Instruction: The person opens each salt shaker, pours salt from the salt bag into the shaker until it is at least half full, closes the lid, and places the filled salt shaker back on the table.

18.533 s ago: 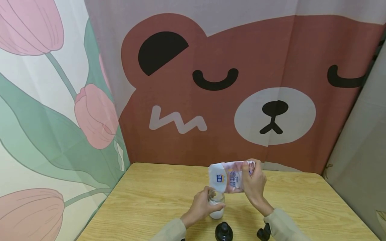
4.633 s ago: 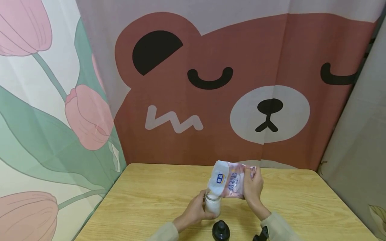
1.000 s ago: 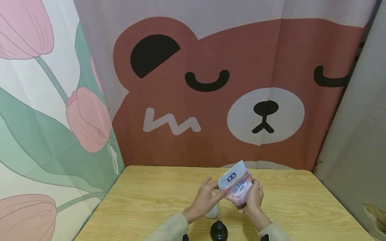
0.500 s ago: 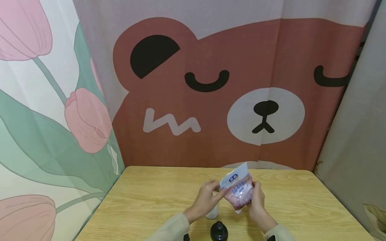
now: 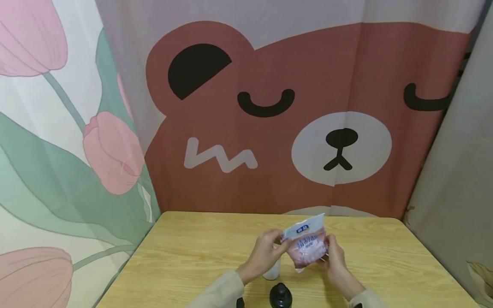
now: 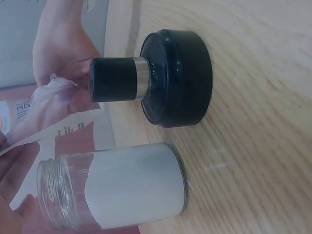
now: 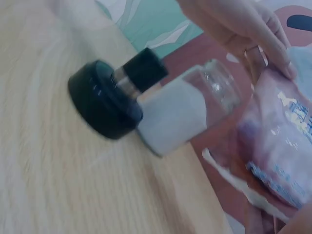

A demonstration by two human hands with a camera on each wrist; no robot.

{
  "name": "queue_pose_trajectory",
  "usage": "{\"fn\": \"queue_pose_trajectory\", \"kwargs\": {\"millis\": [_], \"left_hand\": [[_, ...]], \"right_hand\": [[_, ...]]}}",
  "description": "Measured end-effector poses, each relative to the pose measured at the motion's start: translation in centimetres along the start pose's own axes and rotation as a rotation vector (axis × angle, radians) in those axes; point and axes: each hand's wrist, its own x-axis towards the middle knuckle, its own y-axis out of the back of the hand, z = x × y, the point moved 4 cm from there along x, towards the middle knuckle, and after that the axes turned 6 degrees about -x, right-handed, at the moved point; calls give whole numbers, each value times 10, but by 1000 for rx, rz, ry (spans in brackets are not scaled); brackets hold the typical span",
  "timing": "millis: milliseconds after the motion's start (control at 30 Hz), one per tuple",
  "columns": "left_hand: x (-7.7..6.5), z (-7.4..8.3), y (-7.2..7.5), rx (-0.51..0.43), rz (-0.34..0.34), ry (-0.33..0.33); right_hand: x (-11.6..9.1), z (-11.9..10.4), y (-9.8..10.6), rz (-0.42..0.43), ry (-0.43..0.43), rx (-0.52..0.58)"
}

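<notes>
In the head view, my left hand (image 5: 262, 254) pinches the left edge of a pink-and-white plastic bag of salt (image 5: 307, 248) between thumb and fingers. My right hand (image 5: 340, 266) holds its right side, with some fingers hidden behind it. The bag is tilted above the table. Below and behind my left hand stands an uncapped glass jar (image 6: 131, 187), upright and mostly filled with white salt. Close beside it sits a round black lid (image 6: 178, 78) with a knob and silver band, knob upward. Neither hand touches the jar or lid.
A light wood table (image 5: 185, 252) carries everything. Behind it hangs a curtain with a brown bear print (image 5: 215, 188), and a tulip-printed curtain (image 5: 77, 184) hangs at the left. A pale cloth (image 5: 458, 192) hangs at the right.
Earlier my left hand held the jar while my right tipped the bag over it. The jar now stands on the table, and both hands hold the bag, lately turned more upright.
</notes>
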Motion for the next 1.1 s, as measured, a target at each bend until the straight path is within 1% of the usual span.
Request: {"fn": "queue_pose_trajectory", "kwargs": {"millis": [100,167,300,433,533,700,767,933,967,1100], "left_hand": [[1,0,0,-11,3,9],[2,-1,1,-14,10,7],[3,0,1,-21,19,-1],[4,2,2,-8,38,15],[4,3,2,9,58,28],[6,4,1,23,71,18],[7,6,1,21,73,9],[10,10,1,18,68,-6],[11,10,1,21,65,-12],[12,10,-1,20,49,-14]], "right_hand": [[-5,-5,-3,-72,-5,-55],[-6,-6,-4,-104,-18,-84],[-4,-8,-2,-159,-10,-143],[-4,-10,0,-212,5,-182],[-5,-12,1,-220,-1,-189],[-9,-17,5,-229,21,-216],[-11,-18,6,-278,46,-235],[-16,-20,9,-480,151,-299],[-16,-19,9,-500,168,-313],[-15,-16,12,-538,194,-355]]}}
